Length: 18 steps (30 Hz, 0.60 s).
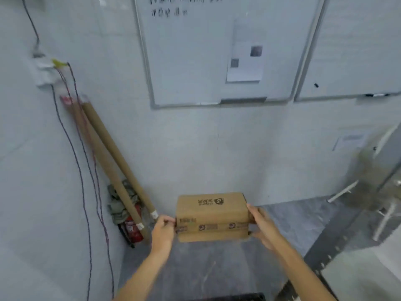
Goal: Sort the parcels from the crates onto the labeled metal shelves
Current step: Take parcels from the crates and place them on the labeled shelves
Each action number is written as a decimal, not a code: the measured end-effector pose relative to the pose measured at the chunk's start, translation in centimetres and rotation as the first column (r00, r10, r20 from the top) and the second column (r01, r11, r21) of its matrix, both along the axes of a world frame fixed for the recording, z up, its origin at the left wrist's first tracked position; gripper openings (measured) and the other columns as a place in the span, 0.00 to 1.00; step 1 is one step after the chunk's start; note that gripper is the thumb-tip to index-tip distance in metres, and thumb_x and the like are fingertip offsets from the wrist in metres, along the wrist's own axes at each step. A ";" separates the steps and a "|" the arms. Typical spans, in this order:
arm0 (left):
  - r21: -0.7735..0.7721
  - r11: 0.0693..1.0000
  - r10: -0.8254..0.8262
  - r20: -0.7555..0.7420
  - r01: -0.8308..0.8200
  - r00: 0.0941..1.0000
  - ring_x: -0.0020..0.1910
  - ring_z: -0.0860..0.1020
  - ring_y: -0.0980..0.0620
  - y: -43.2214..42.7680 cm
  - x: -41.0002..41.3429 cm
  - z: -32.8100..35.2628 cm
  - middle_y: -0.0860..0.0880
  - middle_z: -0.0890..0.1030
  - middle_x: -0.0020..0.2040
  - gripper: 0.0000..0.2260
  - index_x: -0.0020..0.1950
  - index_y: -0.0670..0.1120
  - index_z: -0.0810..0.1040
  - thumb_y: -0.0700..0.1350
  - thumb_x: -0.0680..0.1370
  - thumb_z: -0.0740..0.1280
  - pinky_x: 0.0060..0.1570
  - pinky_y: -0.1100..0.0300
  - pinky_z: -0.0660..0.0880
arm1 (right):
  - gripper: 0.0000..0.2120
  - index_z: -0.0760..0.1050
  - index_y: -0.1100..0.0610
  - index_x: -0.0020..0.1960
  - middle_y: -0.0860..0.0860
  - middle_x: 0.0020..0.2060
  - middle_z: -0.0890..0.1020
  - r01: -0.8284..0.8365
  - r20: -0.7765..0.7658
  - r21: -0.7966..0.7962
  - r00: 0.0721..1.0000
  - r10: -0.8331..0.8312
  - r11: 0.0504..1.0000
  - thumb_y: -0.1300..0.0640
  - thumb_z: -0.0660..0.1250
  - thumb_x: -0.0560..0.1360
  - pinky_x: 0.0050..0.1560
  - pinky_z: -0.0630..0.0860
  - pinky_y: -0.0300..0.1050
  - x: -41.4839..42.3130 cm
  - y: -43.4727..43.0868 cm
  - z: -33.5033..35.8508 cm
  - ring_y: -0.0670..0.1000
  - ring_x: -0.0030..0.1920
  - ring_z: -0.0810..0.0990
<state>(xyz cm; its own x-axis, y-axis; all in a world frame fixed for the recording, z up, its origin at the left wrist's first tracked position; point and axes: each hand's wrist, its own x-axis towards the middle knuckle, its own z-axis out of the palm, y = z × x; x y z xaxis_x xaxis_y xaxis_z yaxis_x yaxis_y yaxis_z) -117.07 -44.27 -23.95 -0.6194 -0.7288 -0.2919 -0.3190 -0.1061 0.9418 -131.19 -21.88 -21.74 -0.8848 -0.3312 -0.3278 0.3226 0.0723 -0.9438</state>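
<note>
Step in hand: the carrying stage is judged to be under way; one parcel [211, 216] is held clear of any crate and has not yet been set on a shelf.
Parcel: a brown cardboard box, taped across its near face, is kept roughly level in the air over the grey floor [288, 216], facing the wall below the whiteboard [195, 61].
Left hand [163, 230]: the parcel's left end is gripped, with the fingers curled onto the taped edge.
Right hand [263, 227]: the right end is clasped, the thumb laid up along the side and the fingers tucked under the lower edge.
Arms: both forearms are stretched forward and drawn in toward the box, so that it is pinned between the two palms.
Next move: the parcel's marking has to be matched to a shelf label; a turn toward the perforated metal upright [338, 242] at the lower right is judged likely (it is taken for shelving, though no label can be read there).
Grip needed: the two-sided hold is judged enough for a light carton.
</note>
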 end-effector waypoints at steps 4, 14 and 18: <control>-0.001 0.999 -0.034 -0.188 0.034 0.982 0.51 0.77 0.46 -1.4 -1.2 13.2 0.45 0.79 0.51 0.11 0.55 0.44 0.75 0.49 0.81 0.58 0.49 0.51 0.74 | 0.02 0.71 0.54 0.47 0.52 0.45 0.75 -0.077 -0.246 -0.231 0.969 0.018 0.970 0.58 0.63 0.78 0.40 0.73 0.47 0.5 0.0 12.6 0.47 0.45 0.76; 0.083 0.949 -0.206 -0.564 0.303 0.800 0.46 0.77 0.47 0.0 2.3 24.2 0.49 0.79 0.51 0.09 0.48 0.46 0.70 0.49 0.82 0.55 0.42 0.47 0.77 | 0.06 0.72 0.56 0.49 0.48 0.46 0.77 -0.209 -0.558 -0.382 0.829 -0.044 0.900 0.65 0.59 0.79 0.44 0.74 0.48 4.5 3.1 24.2 0.46 0.49 0.74; 0.116 0.916 -0.215 -0.665 0.384 0.715 0.38 0.78 0.52 0.5 2.8 24.5 0.50 0.81 0.45 0.09 0.52 0.45 0.71 0.50 0.81 0.58 0.37 0.54 0.77 | 0.11 0.71 0.57 0.43 0.48 0.40 0.76 -0.151 -0.554 -0.387 0.827 -0.098 0.910 0.49 0.63 0.77 0.40 0.72 0.49 5.6 3.2 24.6 0.44 0.42 0.75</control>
